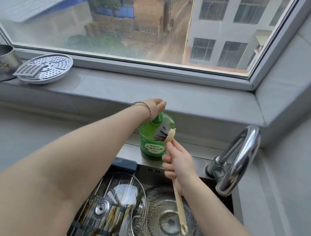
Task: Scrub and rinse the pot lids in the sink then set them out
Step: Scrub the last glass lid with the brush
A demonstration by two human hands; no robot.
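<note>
The round glass pot lids (115, 207) wait in the sink (211, 182) while the left hand (156, 106), fingers closed, presses the green soap bottle's (154, 136) pump to load the wooden brush (165, 133) clamped in the right hand (178, 162).

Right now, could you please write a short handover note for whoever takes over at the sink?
Left hand: pressing the pump top of the green detergent bottle on the ledge behind the sink.
Right hand: closed grip on the long-handled brush, bristles held at the bottle's spout.
Lids: a glass lid with brown streaks rests on the sink rack; a soapy lid lies in the basin to its right.
Tap: no water visible.
Done: one lid soaped.
Left: scrub the streaked lid, rinse both, set them out.
</note>
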